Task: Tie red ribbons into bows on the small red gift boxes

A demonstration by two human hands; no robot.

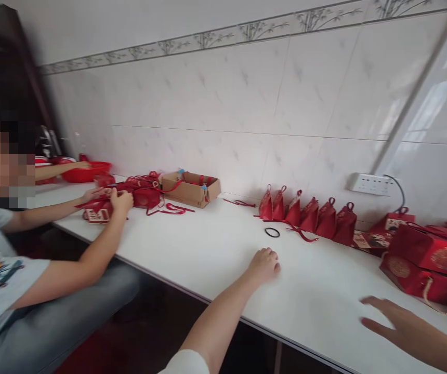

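Note:
My left hand (264, 265) rests on the white table (215, 244) with its fingers curled under, nothing visible in it. A black hair tie (272, 232) lies on the table just beyond it. My right hand (389, 318) hovers over the table at the lower right, fingers stretched out and apart, holding nothing. It is close to a pile of red gift bags (428, 265) with gold emblems. A row of several small red pouches (309, 214) stands against the wall behind the hair tie.
A person sits at the left, both hands (110, 197) on red pouches and ribbons. A cardboard box (190, 188) sits by the wall, a red basin (85, 171) farther left. A wall socket (371, 184) is above the pouches.

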